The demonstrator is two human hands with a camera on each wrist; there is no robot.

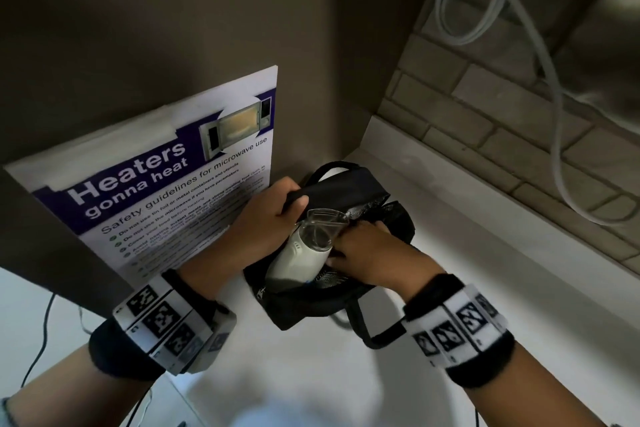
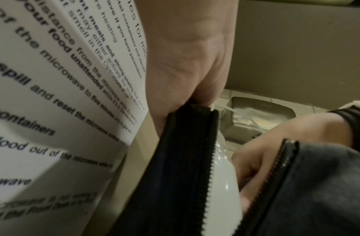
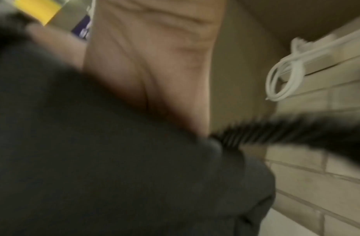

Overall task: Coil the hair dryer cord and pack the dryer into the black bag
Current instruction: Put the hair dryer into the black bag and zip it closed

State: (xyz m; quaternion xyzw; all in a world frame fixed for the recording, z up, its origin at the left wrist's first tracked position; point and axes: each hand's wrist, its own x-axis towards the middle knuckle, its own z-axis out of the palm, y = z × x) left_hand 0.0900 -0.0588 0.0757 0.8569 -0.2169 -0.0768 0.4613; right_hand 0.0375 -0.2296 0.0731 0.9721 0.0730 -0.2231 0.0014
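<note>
A black bag stands unzipped on the white counter. The white hair dryer, with a clear nozzle, sticks halfway out of its mouth. My left hand grips the bag's upper flap and holds the mouth apart. My right hand reaches into the opening, fingers curled down beside the nozzle, thumb against the dryer body. The left wrist view shows the zipper edge of the bag, the dryer and the right hand's fingers against it. The right wrist view is blurred: bag fabric below the palm. The dryer's cord is hidden.
A microwave safety poster leans on the wall just left of the bag. A tiled wall with a looped white cable runs along the right. The bag's strap trails toward me. Thin black wires hang at lower left.
</note>
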